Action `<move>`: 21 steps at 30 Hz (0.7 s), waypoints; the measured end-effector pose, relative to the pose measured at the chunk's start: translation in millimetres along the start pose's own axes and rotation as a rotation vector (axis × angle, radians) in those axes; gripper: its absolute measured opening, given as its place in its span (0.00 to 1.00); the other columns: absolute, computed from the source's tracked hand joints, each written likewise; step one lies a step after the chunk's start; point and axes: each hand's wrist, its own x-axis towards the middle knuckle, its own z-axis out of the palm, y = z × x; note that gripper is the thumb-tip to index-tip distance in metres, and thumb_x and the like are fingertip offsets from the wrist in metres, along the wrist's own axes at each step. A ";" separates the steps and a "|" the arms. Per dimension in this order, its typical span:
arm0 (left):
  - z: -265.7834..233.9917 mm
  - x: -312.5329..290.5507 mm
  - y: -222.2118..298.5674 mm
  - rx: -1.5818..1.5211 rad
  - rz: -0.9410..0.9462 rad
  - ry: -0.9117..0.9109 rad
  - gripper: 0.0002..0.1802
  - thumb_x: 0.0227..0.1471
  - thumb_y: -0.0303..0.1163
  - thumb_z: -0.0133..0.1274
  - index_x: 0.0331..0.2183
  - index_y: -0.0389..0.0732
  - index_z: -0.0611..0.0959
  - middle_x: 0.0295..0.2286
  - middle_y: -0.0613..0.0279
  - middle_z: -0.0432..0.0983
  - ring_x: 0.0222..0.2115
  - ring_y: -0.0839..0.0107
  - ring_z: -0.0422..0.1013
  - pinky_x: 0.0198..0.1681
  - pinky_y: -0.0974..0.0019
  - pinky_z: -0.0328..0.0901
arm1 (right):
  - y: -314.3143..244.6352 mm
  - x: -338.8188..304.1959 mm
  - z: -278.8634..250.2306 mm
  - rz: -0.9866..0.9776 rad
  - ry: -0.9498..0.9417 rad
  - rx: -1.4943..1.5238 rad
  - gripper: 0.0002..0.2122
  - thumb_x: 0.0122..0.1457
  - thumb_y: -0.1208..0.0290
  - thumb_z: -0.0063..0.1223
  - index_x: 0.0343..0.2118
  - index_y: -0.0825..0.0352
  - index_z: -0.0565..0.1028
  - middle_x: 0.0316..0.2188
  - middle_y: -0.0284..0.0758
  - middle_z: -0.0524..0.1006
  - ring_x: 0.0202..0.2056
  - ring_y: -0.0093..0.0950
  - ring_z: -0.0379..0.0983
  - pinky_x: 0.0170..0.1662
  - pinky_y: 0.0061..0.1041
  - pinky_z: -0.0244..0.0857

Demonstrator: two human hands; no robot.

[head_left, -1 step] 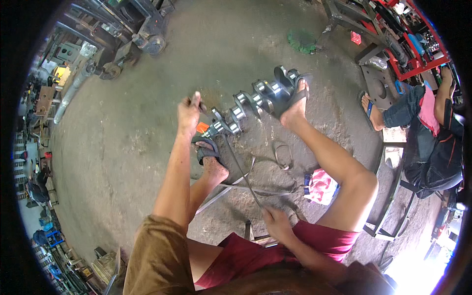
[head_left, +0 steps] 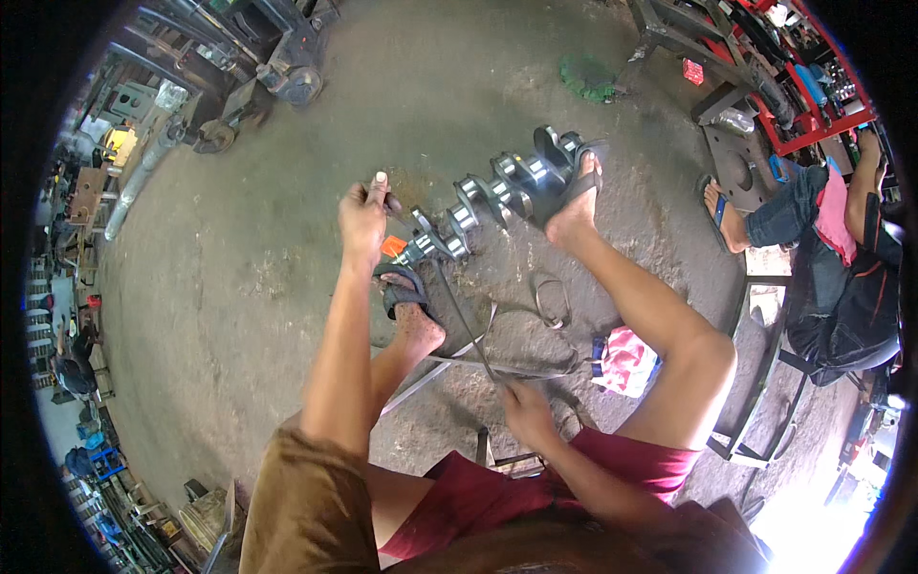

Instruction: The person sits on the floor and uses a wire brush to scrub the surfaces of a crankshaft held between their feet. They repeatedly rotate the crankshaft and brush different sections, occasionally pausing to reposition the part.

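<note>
A shiny steel crankshaft [head_left: 466, 212] lies slantwise on the floor, its far end toward the right. My right foot in a sandal [head_left: 579, 187] presses on the far end. My left foot in a sandal [head_left: 406, 297] is beside the near end. A dark narrow strip [head_left: 459, 316] runs from the near part of the crankshaft to my right hand [head_left: 526, 413], which is closed on its end. Left of the crankshaft, my left hand [head_left: 363, 218] is closed with the thumb up, on what looks like the strip's other end. The strip's path around the shaft is partly hidden.
An orange piece [head_left: 393, 247] sits by the near end. Loose pale straps [head_left: 430, 378] and a pink-and-white cloth or packet [head_left: 626, 364] lie on the floor. Another person's sandalled foot [head_left: 727, 220] and a metal frame [head_left: 760, 354] are at right. Machinery [head_left: 287, 81] stands far left.
My right hand has moved slightly up and left, toward the crankshaft. My left hand has shifted a little left. The crankshaft and feet stay put.
</note>
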 end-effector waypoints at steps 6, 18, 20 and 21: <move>21.2 -154.0 17.3 0.413 -0.049 -0.058 0.20 0.56 0.41 0.55 0.21 0.36 0.71 0.14 0.63 0.65 0.18 0.76 0.61 0.22 0.65 0.58 | 13.2 122.3 45.1 -0.026 0.153 0.081 0.11 0.58 0.68 0.44 0.33 0.71 0.75 0.28 0.54 0.74 0.34 0.52 0.72 0.38 0.45 0.64; 58.4 -151.1 -32.3 0.598 -0.143 -0.083 0.24 0.57 0.46 0.50 0.26 0.32 0.73 0.26 0.33 0.72 0.32 0.37 0.68 0.37 0.48 0.61 | 2.5 35.5 10.1 -0.063 0.183 0.082 0.13 0.57 0.69 0.46 0.41 0.68 0.76 0.30 0.54 0.75 0.34 0.51 0.73 0.38 0.41 0.67; 65.2 -142.4 -52.7 0.538 -0.062 0.014 0.21 0.57 0.43 0.51 0.25 0.32 0.72 0.19 0.37 0.70 0.24 0.39 0.69 0.27 0.49 0.60 | 6.1 18.7 2.9 -0.061 0.180 0.064 0.13 0.57 0.69 0.46 0.41 0.68 0.76 0.29 0.54 0.75 0.34 0.51 0.73 0.37 0.41 0.67; 69.7 -139.8 -63.9 0.507 -0.026 0.061 0.20 0.57 0.41 0.51 0.24 0.33 0.72 0.15 0.39 0.70 0.20 0.40 0.69 0.22 0.49 0.60 | 7.3 10.4 -0.8 -0.057 0.174 0.062 0.13 0.57 0.68 0.46 0.41 0.68 0.76 0.29 0.54 0.75 0.34 0.51 0.73 0.37 0.41 0.67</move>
